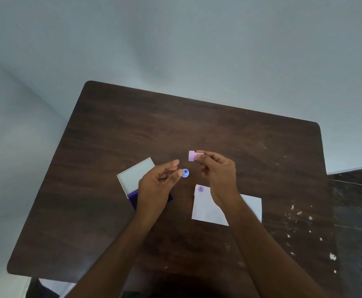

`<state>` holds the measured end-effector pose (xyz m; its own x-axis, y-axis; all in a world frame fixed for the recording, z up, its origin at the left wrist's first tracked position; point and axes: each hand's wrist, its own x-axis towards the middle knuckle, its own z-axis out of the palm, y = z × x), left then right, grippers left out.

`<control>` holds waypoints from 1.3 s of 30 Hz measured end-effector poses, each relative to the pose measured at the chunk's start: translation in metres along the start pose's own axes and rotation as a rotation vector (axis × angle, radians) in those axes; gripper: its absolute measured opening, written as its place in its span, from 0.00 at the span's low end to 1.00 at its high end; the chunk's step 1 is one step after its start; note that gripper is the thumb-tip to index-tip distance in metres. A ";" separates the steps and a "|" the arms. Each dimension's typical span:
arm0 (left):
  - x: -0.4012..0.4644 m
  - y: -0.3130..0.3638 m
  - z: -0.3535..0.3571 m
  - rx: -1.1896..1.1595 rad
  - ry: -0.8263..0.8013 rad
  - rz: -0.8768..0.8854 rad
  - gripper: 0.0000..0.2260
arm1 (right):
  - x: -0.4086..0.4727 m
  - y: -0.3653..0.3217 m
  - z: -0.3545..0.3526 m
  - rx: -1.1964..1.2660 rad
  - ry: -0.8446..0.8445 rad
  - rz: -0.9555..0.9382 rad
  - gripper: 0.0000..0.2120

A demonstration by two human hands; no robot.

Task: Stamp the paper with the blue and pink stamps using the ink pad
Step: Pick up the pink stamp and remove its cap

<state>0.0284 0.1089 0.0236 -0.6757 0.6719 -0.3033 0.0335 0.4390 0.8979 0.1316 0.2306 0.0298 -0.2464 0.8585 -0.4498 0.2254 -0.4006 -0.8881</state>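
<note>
**Pink stamp lifted, blue stamp on the table**

Starting at the left of the dark wooden table, the ink pad lies with its white lid swung back and flat; only a strip of the dark blue pad shows, since the left hand covers most of it. That hand hovers with its fingers loosely spread and curled, gripping nothing. Its fingertip sits right beside the blue stamp, which appears to rest on the tabletop between the two hands; whether the finger actually touches it is hard to tell from this angle.

Further right, the right hand pinches the pink stamp narrowly between thumb and fingertips, holding it on its side, above the table, with its broader end pointing left.

Below that hand, the white paper lies flat on the table, partly crossed by the right forearm. A single purple stamped mark sits near the paper's far left corner. Pale flecks dot the table's right edge.
</note>
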 end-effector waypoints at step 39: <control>-0.026 0.054 0.056 0.122 -0.099 0.269 0.21 | -0.045 0.005 -0.065 0.802 -0.187 0.260 0.14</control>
<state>0.0888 0.1482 0.0618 -0.5557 0.8260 -0.0945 0.2942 0.3017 0.9069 0.2046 0.2107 0.0516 -0.4464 0.6693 -0.5940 -0.4197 -0.7428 -0.5216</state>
